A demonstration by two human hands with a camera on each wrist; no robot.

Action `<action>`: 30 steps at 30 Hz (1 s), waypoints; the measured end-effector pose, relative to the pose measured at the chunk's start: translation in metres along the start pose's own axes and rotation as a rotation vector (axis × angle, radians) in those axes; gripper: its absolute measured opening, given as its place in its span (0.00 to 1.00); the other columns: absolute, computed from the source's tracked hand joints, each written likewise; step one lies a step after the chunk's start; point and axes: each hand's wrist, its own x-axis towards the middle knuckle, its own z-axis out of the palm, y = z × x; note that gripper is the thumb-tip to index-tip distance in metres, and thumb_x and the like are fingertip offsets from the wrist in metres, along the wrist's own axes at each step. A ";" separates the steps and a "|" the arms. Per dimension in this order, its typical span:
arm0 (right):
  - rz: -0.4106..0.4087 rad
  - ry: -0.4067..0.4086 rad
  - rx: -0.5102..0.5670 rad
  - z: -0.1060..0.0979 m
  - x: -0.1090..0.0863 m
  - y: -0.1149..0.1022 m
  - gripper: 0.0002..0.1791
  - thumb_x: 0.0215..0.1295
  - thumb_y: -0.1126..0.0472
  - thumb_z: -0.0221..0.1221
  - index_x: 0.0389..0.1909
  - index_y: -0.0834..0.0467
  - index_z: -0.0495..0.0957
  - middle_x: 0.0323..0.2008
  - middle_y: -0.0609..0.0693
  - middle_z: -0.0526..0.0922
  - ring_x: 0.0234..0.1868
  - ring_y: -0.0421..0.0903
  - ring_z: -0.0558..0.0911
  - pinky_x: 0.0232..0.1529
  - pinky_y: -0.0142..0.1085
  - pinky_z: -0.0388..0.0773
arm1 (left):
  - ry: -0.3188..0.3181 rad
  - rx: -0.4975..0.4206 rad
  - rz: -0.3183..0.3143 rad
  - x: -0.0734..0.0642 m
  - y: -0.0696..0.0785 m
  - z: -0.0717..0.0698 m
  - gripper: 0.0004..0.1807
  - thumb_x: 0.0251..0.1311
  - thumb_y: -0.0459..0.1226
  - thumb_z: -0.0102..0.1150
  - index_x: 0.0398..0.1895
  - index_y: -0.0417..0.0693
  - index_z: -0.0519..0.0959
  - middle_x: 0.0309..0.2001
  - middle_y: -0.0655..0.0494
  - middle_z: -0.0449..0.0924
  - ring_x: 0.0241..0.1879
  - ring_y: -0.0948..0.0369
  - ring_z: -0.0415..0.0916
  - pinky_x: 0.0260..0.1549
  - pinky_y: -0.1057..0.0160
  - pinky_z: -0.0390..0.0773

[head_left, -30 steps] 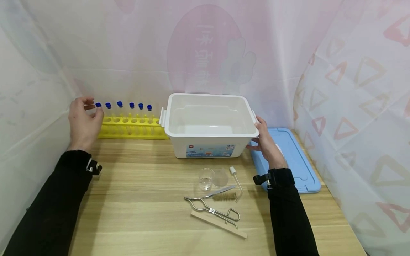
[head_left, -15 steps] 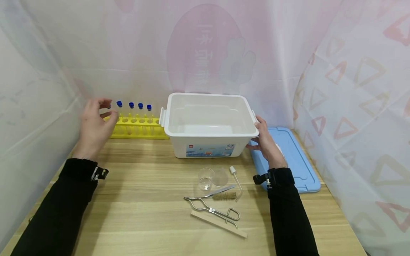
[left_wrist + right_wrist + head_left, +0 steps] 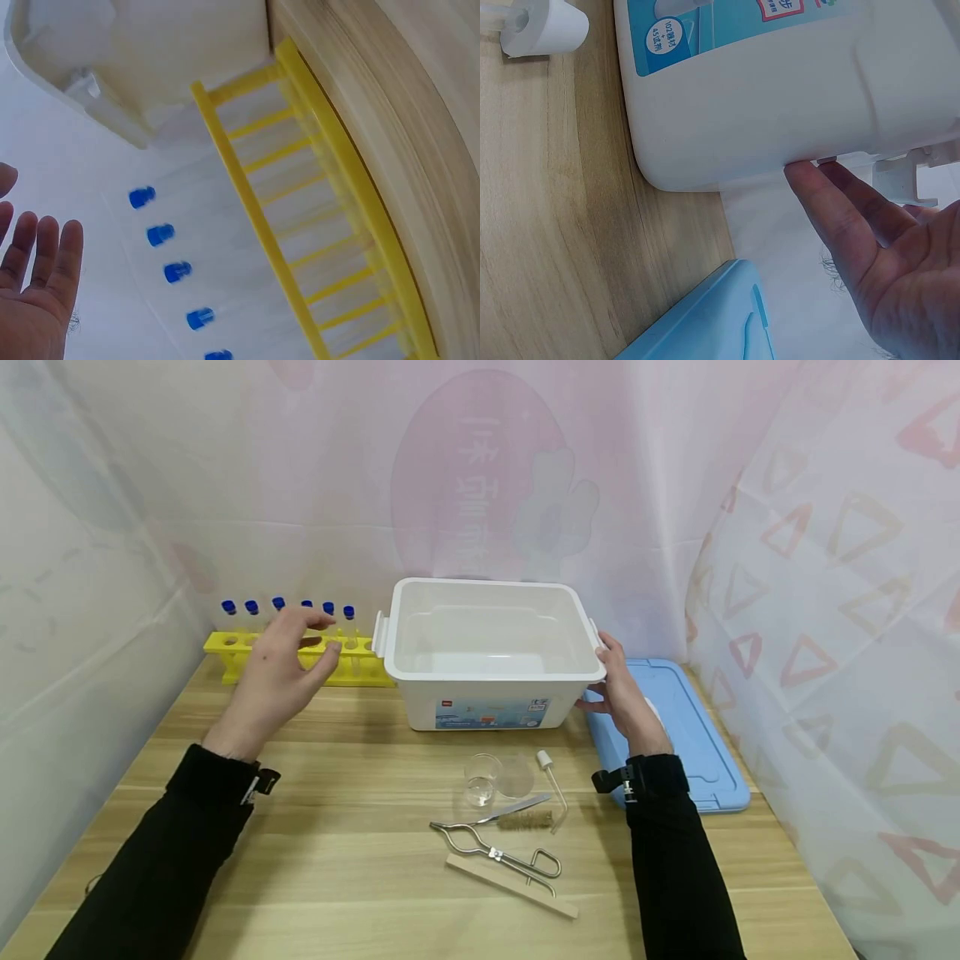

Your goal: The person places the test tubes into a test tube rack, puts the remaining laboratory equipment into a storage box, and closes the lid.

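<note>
Left of the white box (image 3: 495, 678) on the desk (image 3: 337, 877), the left hand (image 3: 273, 672), grip spread, hangs before the yellow rack (image 3: 257, 214); the right hand (image 3: 628, 697), grip outstretched, touches the box's right side.

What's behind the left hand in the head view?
The yellow test-tube rack and its row of blue-capped tubes. Six caps show, one partly covered. The left hand hides the rack's middle and some tube bodies.
</note>
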 end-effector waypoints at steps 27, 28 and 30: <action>-0.007 -0.008 -0.003 0.000 -0.002 -0.001 0.47 0.90 0.25 0.45 0.98 0.28 0.35 0.92 0.61 0.61 0.85 0.73 0.75 0.81 0.79 0.76 | -0.274 0.035 0.437 -0.021 0.071 0.034 0.22 0.73 0.33 0.82 0.66 0.46 0.84 0.67 0.48 0.86 0.68 0.49 0.85 0.67 0.46 0.93; -0.008 -0.008 -0.003 0.000 -0.002 0.000 0.47 0.90 0.25 0.45 0.98 0.28 0.35 0.92 0.62 0.61 0.85 0.73 0.75 0.81 0.79 0.76 | -0.284 0.033 0.450 -0.022 0.074 0.036 0.22 0.73 0.33 0.81 0.66 0.46 0.85 0.67 0.48 0.87 0.68 0.50 0.85 0.67 0.47 0.93; -0.008 -0.007 -0.004 0.000 -0.002 0.000 0.47 0.90 0.25 0.45 0.98 0.28 0.35 0.92 0.62 0.61 0.85 0.74 0.75 0.81 0.79 0.76 | -0.313 0.035 0.469 -0.024 0.078 0.040 0.22 0.74 0.34 0.81 0.66 0.47 0.85 0.67 0.50 0.87 0.69 0.50 0.85 0.69 0.48 0.92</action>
